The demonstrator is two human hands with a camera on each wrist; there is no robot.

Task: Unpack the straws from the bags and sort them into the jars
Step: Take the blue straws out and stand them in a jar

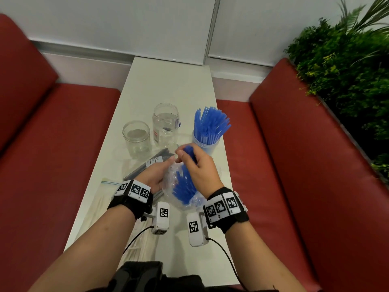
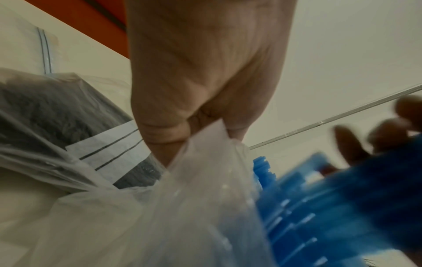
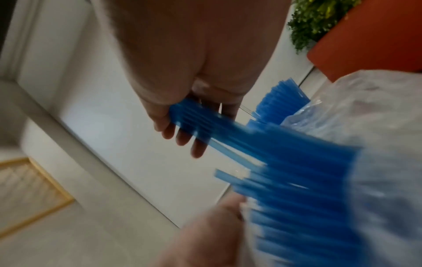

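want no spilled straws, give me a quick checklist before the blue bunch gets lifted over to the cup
1. Right hand grips the blue straw bunch: ok.
2. Left hand pinches the clear bag to hold it back: ok.
3. Bunch fully out of the bag: not ok, lower ends are inside.
4. Stray straws slipping loose: cannot tell, blurred.
5. Cup of blue straws upright with room: ok, though fairly full.
6. Two empty jars stand left of the path: ok.
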